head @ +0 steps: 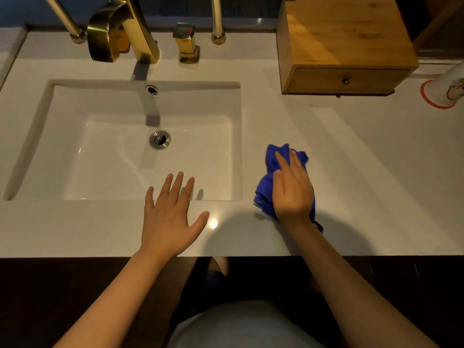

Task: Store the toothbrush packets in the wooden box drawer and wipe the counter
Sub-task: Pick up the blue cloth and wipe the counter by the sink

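My right hand presses flat on a crumpled blue cloth on the white counter, just right of the sink. My left hand lies open with fingers spread on the counter's front strip, fingertips over the sink's front edge. The wooden box stands at the back right of the counter; its drawer with a small dark knob is closed. No toothbrush packets are in view.
A white rectangular sink with a metal drain fills the left half. A gold faucet and gold handle stand behind it. A white cup with a red rim lies at the far right.
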